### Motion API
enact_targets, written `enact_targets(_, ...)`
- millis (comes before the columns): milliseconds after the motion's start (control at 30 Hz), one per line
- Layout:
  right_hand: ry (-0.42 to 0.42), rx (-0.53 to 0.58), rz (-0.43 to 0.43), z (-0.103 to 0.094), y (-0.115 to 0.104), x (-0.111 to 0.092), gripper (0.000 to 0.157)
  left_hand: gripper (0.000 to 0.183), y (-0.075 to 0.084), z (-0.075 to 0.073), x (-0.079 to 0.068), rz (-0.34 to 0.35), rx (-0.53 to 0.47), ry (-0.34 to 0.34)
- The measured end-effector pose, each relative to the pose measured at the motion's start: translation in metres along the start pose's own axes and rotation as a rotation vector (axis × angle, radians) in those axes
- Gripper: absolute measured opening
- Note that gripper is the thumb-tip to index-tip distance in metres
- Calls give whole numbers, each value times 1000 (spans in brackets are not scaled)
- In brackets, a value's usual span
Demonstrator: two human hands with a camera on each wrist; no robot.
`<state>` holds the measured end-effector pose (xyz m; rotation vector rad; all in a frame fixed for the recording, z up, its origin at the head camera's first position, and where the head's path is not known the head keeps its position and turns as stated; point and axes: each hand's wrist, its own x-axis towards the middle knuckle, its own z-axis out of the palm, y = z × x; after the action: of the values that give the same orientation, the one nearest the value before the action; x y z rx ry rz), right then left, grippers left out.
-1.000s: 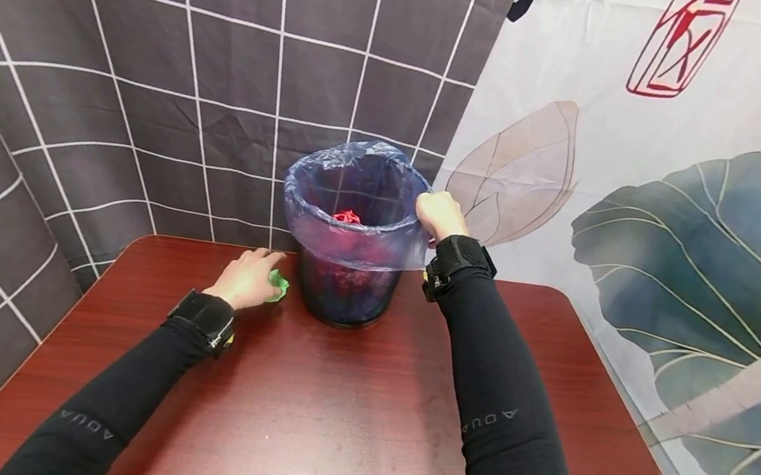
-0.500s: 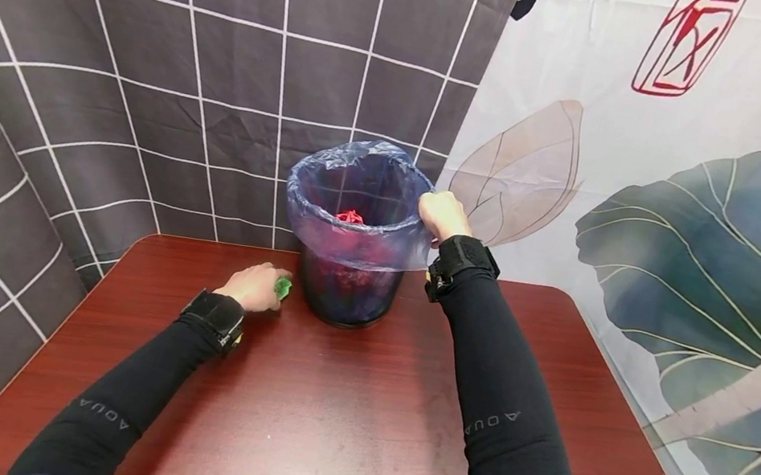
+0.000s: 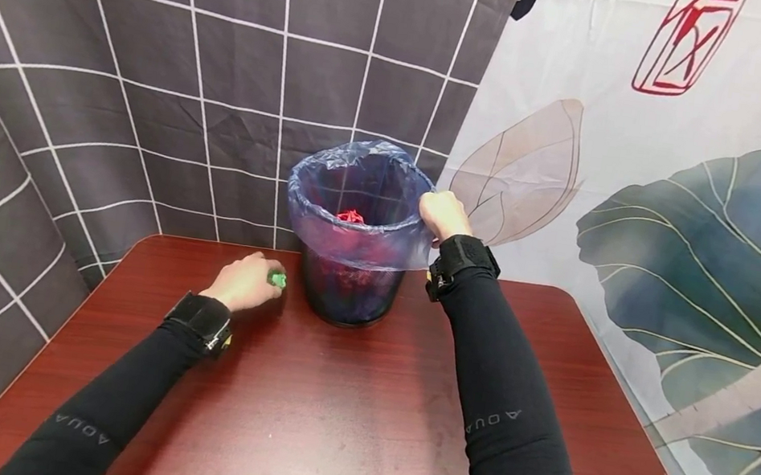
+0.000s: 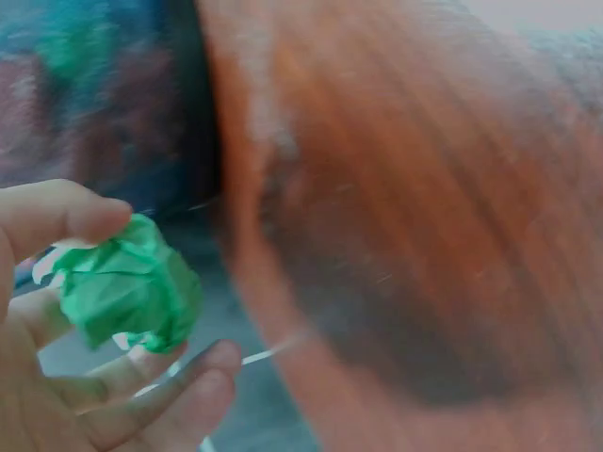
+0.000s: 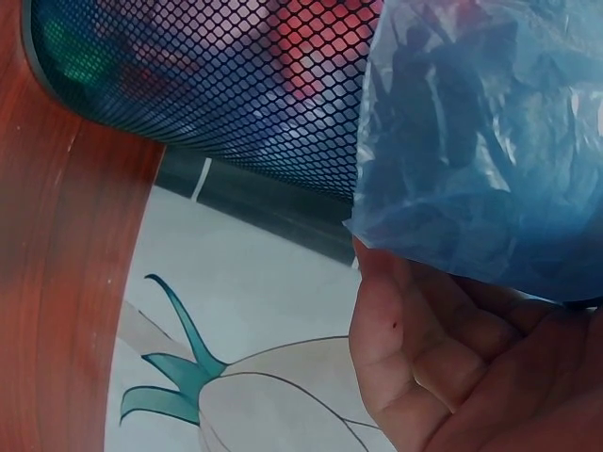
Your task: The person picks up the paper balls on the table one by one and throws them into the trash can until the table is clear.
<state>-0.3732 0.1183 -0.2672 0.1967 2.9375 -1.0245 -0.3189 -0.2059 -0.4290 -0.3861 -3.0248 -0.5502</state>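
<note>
A mesh wastebasket [image 3: 346, 298] lined with a translucent blue bin bag [image 3: 365, 245] stands at the far side of the table. Inside it, crumpled red paper [image 3: 350, 216] shows over the bag's rim. My left hand [image 3: 244, 281], just left of the basket, holds a crumpled green paper ball [image 4: 132, 287] between thumb and fingers. In the left wrist view the ball appears beside the basket's dark wall. At the basket's right rim my right hand [image 3: 444, 214] grips the edge with the bag folded over it. From the right wrist view, its curled fingers [image 5: 452, 353] lie under the hanging bag.
The reddish-brown wooden table [image 3: 318, 423] has rounded far corners. Behind it hang a dark grey gridded cloth [image 3: 230, 62] and a white cloth [image 3: 560, 52] printed with leaves. Green and red scraps show through the basket's mesh.
My left hand moves slightly right and then back left, its fingers drawing closer around the green paper ball. The right hand keeps its place on the rim.
</note>
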Motion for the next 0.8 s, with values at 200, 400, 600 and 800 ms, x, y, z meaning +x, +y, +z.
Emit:
enact_targets(200, -10, 14, 13, -1, 1, 3, 52, 37, 16, -31, -10, -5, -77, 171)
enact_targets(400, -16, 15, 18, -1, 2, 3, 52, 39, 31, -57, -12, -23, -198, 347)
enact_targets(600, -20, 17, 11, 0, 2, 1, 53, 45, 54, -88, -14, 1, -281, 541)
enact_targets(800, -19, 16, -12, -2, 1, 0, 53, 51, 79, -113, -12, 46, -311, 668)
